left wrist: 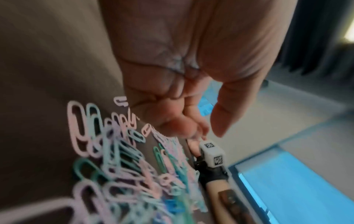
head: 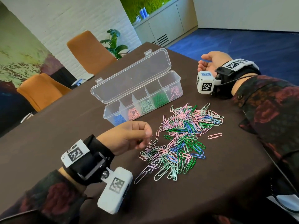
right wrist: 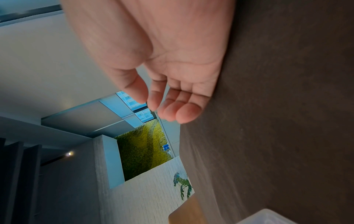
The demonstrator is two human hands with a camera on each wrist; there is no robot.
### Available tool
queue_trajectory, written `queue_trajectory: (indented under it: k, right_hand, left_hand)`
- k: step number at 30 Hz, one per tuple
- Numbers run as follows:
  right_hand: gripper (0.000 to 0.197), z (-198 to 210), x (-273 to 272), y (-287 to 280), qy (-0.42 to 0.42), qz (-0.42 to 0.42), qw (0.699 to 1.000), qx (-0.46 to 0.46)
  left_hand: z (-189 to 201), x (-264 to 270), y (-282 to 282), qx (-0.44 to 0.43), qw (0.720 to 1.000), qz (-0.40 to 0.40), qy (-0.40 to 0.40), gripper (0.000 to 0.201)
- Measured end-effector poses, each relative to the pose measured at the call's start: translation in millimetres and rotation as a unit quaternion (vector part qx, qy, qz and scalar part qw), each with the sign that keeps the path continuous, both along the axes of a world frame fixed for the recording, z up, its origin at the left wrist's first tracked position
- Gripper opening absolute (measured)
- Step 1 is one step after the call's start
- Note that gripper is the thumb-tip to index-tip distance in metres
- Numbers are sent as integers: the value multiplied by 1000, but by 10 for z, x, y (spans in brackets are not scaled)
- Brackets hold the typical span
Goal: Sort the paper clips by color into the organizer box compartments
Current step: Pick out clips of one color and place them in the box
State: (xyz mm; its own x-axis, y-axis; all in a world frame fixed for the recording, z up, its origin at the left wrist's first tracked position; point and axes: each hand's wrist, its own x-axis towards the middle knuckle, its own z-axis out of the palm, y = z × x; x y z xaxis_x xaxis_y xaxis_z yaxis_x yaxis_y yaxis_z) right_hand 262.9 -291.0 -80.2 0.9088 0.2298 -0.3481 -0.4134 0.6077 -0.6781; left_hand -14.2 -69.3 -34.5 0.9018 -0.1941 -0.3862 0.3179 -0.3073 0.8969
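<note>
Left hand point(head: 129, 136) hovers at the paper clips point(head: 181, 139) pile's left edge, fingers curled, thumb apart; grip on a clip cannot be told. Right hand point(head: 210, 62) rests idle, loosely curled, empty, near the table's point(head: 56, 135) far right edge. Organizer box point(head: 142, 97), lid up, just behind the pile.

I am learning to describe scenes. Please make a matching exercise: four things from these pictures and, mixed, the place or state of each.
1. left hand
2. right hand
3. organizer box
4. single pink clip

A. lid up
B. lies alone, right of the pile
C. rests empty beyond the pile
D. fingers curled at the pile's left edge

Pairs: 1-D, 2-C, 3-A, 4-B
</note>
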Motion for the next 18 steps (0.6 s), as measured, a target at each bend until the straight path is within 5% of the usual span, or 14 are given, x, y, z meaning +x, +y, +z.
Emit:
queue_trajectory:
  k: [4,9,14,18]
  right_hand:
    - [18,3,-10,2,1,-3,1000,-4]
    - [18,16,-24,6,-4,-11,1000,-8]
    - [14,12,-34,7,-11,-21,1000,-1]
    - [12,19,-43,12,-12,-17,1000,0]
  left_hand:
    - [17,13,-16,222,972,-54,-48,17]
    - [-2,21,-79,418,885,-185,-94,15]
    - [-32,38,-114,498,834,-206,-115,20]
    - [-21,55,-85,480,848,-192,-115,23]
